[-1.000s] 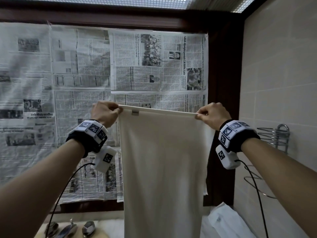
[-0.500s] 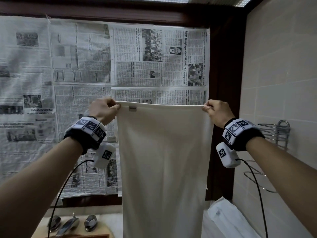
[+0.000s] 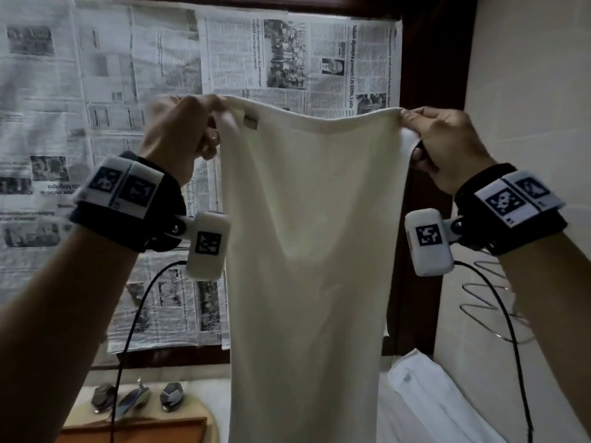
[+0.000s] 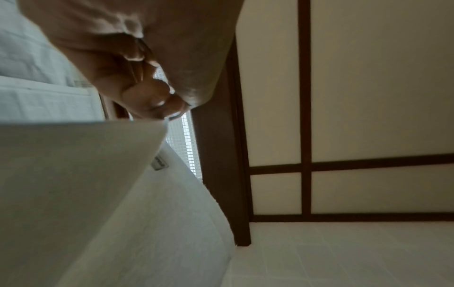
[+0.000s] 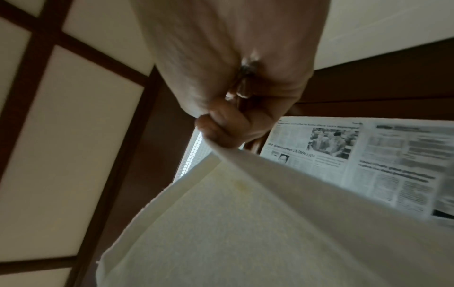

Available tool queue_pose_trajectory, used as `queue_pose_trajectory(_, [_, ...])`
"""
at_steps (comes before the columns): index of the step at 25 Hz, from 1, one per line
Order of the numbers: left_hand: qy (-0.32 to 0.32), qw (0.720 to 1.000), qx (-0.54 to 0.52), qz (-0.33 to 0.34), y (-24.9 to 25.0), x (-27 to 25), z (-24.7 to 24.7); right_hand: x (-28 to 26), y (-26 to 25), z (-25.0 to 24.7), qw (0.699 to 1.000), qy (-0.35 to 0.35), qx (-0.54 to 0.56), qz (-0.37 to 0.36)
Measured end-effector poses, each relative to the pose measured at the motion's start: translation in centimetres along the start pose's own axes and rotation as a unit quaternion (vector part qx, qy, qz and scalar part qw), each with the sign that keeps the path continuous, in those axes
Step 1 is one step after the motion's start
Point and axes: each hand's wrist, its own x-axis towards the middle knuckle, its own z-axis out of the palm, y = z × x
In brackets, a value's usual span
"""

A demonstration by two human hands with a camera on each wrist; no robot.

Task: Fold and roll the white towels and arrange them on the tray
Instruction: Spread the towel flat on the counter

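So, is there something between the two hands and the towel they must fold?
No. The left hand and the right hand each pinch a top corner of the white towel directly; nothing lies between.

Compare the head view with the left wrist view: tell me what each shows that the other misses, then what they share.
Only the head view shows the right hand pinching the towel's other top corner, the taps below, a second white towel at lower right and the wire rack on the tiled wall.

Only the left wrist view shows the ceiling panels with dark strips.

Both show the left hand pinching a top corner of the hanging towel, its small label and the newspaper.
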Motion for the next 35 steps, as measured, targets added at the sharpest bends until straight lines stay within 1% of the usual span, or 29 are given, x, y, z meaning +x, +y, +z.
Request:
queue_pose_trajectory(2, [-0.016,0.999,0.002,-0.045,-2.5,0.4,0.4,-0.4,1.7,0.2,0.999,-0.014,-0.006,0.039])
queue_pose_trajectory(3, [-0.012,0.997,0.015,-0.073,-4.5,0.3,0.6,-0.6,3.5,0.4,0.998,-0.019,-0.021,0.059])
queue_pose_trajectory(5, [0.003,0.992,0.055,-0.109,-9.6,-0.6,0.8,-1.5,8.1,0.9,0.993,-0.024,-0.053,0.100])
queue_pose_trajectory(7, [0.010,0.986,0.092,-0.142,-15.6,-2.7,1.0,-3.0,14.1,1.4,0.982,-0.037,-0.103,0.156])
queue_pose_trajectory(10, [0.017,0.966,0.129,-0.225,-25.4,-6.9,1.0,-6.6,23.9,1.8,0.949,-0.070,-0.187,0.244])
queue_pose_trajectory(13, [0.019,0.942,0.167,-0.291,-34.0,-12.1,0.6,-11.1,32.8,1.8,0.915,-0.115,-0.241,0.303])
queue_pose_trajectory(16, [-0.002,0.916,0.206,-0.343,-40.4,-17.1,0.3,-15.9,40.1,1.9,0.891,-0.146,-0.241,0.357])
queue_pose_trajectory(18, [0.012,0.903,0.214,-0.372,-43.8,-20.1,0.0,-19.2,43.8,2.2,0.879,-0.159,-0.232,0.384])
queue_pose_trajectory(19, [0.008,0.892,0.236,-0.386,-45.6,-21.9,-0.1,-21.2,45.6,2.4,0.868,-0.176,-0.251,0.390])
queue_pose_trajectory(20, [-0.023,0.872,0.292,-0.392,-47.4,-24.0,-0.5,-23.6,47.1,2.6,0.853,-0.203,-0.291,0.382])
queue_pose_trajectory(21, [-0.073,0.835,0.373,-0.398,-49.2,-26.8,-1.1,-26.8,48.4,2.6,0.830,-0.246,-0.326,0.378])
queue_pose_trajectory(22, [-0.138,0.800,0.432,-0.393,-50.9,-29.9,-1.7,-30.2,49.0,2.8,0.805,-0.301,-0.343,0.380])
queue_pose_trajectory(24, [-0.252,0.765,0.446,-0.390,-52.8,-36.7,-2.7,-37.7,49.2,2.8,0.730,-0.416,-0.364,0.402])
queue_pose_trajectory(25, [-0.309,0.746,0.452,-0.379,-53.0,-39.7,-3.1,-40.6,49.0,2.6,0.697,-0.456,-0.377,0.404])
queue_pose_trajectory(26, [-0.358,0.720,0.470,-0.364,-53.1,-42.4,-3.6,-42.8,49.2,2.2,0.674,-0.481,-0.388,0.405])
queue_pose_trajectory(27, [-0.399,0.686,0.494,-0.356,-53.2,-44.0,-3.9,-43.7,49.5,1.8,0.664,-0.493,-0.400,0.395])
queue_pose_trajectory(28, [-0.419,0.661,0.512,-0.353,-53.3,-44.6,-4.0,-43.8,50.1,1.4,0.663,-0.500,-0.405,0.383])
queue_pose_trajectory(29, [-0.428,0.651,0.518,-0.354,-53.5,-44.4,-4.0,-43.3,50.7,1.1,0.663,-0.507,-0.403,0.375])
queue_pose_trajectory(31, [-0.450,0.637,0.510,-0.362,-53.6,-43.0,-3.3,-41.8,51.1,1.0,0.670,-0.504,-0.400,0.370])
queue_pose_trajectory(32, [-0.450,0.637,0.505,-0.371,-53.4,-42.1,-2.7,-41.6,50.6,1.5,0.667,-0.508,-0.408,0.361])
queue_pose_trajectory(34, [-0.454,0.648,0.485,-0.372,-52.1,-42.7,-1.6,-43.4,48.4,2.8,0.660,-0.541,-0.422,0.306])
queue_pose_trajectory(35, [-0.475,0.650,0.478,-0.351,-51.0,-43.9,-1.3,-45.0,47.5,3.0,0.657,-0.561,-0.422,0.276])
